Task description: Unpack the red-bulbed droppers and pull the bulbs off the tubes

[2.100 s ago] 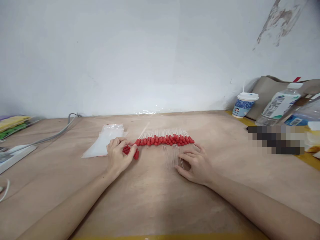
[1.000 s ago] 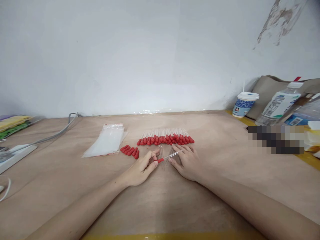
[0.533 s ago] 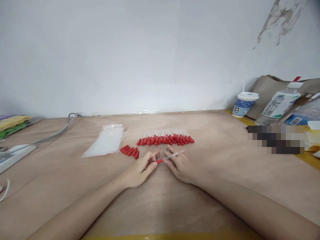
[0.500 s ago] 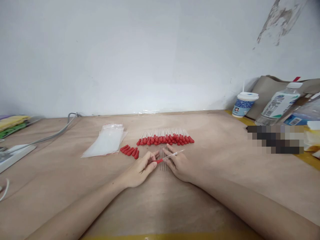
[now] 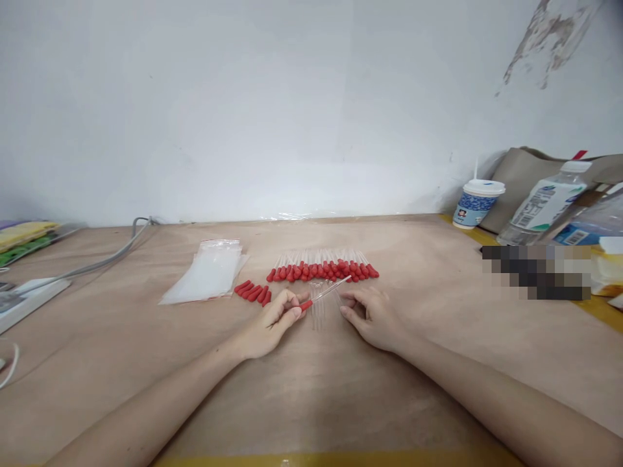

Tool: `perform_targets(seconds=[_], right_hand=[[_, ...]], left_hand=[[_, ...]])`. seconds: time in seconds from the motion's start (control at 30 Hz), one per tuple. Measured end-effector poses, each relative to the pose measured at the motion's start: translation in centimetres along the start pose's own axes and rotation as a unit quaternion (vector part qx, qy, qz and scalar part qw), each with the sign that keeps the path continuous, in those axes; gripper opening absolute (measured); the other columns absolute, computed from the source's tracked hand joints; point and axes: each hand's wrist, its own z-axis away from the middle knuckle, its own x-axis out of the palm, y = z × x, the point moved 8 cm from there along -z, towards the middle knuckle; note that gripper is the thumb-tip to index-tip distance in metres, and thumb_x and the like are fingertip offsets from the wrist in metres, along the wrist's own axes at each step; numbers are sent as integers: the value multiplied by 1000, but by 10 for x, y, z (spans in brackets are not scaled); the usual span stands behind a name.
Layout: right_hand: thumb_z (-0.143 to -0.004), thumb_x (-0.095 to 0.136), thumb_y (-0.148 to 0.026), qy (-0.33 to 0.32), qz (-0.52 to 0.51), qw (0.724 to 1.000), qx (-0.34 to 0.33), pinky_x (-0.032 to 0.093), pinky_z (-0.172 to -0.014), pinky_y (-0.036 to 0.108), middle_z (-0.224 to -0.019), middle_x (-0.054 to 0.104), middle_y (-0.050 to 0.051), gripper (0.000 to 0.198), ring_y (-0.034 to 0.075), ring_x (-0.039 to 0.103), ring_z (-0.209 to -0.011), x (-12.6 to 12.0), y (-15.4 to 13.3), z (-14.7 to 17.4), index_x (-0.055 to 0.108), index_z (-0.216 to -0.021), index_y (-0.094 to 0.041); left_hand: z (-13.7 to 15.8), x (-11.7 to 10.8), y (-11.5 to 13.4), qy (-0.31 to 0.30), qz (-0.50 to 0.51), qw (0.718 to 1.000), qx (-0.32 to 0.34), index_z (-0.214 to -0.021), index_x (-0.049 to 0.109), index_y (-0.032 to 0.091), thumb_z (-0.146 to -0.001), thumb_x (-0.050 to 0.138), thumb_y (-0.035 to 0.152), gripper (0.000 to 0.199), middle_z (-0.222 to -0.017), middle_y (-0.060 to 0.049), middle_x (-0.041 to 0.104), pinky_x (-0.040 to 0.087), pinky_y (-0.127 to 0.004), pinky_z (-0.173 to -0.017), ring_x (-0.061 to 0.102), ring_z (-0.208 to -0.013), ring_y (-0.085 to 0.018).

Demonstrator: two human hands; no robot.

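My left hand (image 5: 277, 324) is closed on the red rubber bulb of a glass dropper (image 5: 331, 291), whose clear tube points up and to the right. Bare glass tubes (image 5: 317, 314) lie on the table between my hands. Just right of them is my right hand (image 5: 370, 316), thumb and fingers bent and apart; I see nothing gripped in it, though a faint tube lies close to its fingertips. Beyond my hands stretches a row of droppers with red bulbs (image 5: 318, 270). Several loose red bulbs (image 5: 253, 292) lie beside my left hand.
Clear plastic bags (image 5: 207, 272) are stacked at the left. A grey cable (image 5: 109, 263) and a white power strip (image 5: 36, 298) lie farther left. On the right stand a paper cup (image 5: 477, 204), a plastic bottle (image 5: 548, 204) and a beige bag (image 5: 511, 172).
My right hand has drawn away to the right from the glass tubes. The dropper in my left hand has risen slightly and its tube tilts more steeply upward.
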Motion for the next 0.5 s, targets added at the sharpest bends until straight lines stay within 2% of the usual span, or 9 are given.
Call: perform_targets(seconds=[0.13,0.23,0.3,0.33,0.4,0.5], right_hand=[[-83,46,-26,17,-57,998,-37,44,-76,38,-90,64,6,23,21,58,-84,5,-3,-2,58,-100,-20],[-85,42,-28,84,-108,990,-26,47,-74,35,-93,63,8,25,19,58,-83,-6,5,-1,54,-105,-19],[-84,45,-30,132,-109,985,-30,47,-77,35,-100,60,10,33,19,57,-89,-19,6,1,47,-115,-18],[-83,47,-32,146,-91,984,-47,45,-81,37,-105,58,11,40,21,55,-95,-24,3,2,43,-120,-17],[-79,53,-35,133,-30,985,-109,40,-89,41,-114,53,12,51,23,50,-104,-28,-10,3,39,-125,-18],[-79,56,-38,89,56,973,-206,34,-91,44,-113,55,10,44,23,48,-105,-21,-29,5,49,-119,-22]], left_hand=[[-1,1,7,-8,-37,999,29,-85,37,22,-92,34,35,14,-112,-8,54,37,-39,-95,33,-127,-20],[1,-2,13,6,-109,993,50,-86,37,22,-92,32,32,12,-118,-10,51,39,-39,-93,40,-122,-21],[2,-7,17,36,-175,981,75,-89,39,21,-91,33,29,10,-114,-10,52,42,-36,-86,49,-109,-20],[2,-9,19,52,-206,973,91,-90,40,20,-91,34,28,10,-110,-10,53,43,-35,-82,52,-101,-20],[3,-12,20,79,-255,955,126,-91,42,19,-90,36,26,9,-99,-8,55,44,-33,-77,54,-89,-18],[2,-11,21,99,-298,934,171,-91,45,18,-88,40,24,8,-89,-5,55,42,-32,-76,52,-83,-17]])
